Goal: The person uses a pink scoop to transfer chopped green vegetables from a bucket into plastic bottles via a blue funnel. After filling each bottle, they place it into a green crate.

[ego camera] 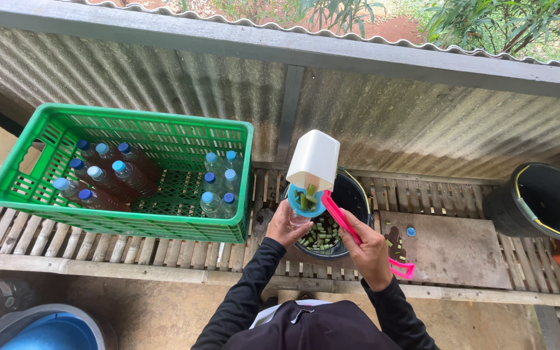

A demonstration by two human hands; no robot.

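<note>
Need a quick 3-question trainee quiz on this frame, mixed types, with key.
1. True or false: the green crate holds capped bottles.
2. What does the right hand grip? A) white jug B) pink ladle C) bottle cap
3. Fill in: the blue funnel is held over the ____ bucket of green chunks.

Key: 1 true. 2 B; the left hand steadies a bottle under the funnel, while the white jug rests tipped on the ladle. 3 black; a second black bucket stands apart to the right.

Two bare hands, left hand [284, 225], right hand [369, 249], long black sleeves, dark top with pale collar
</note>
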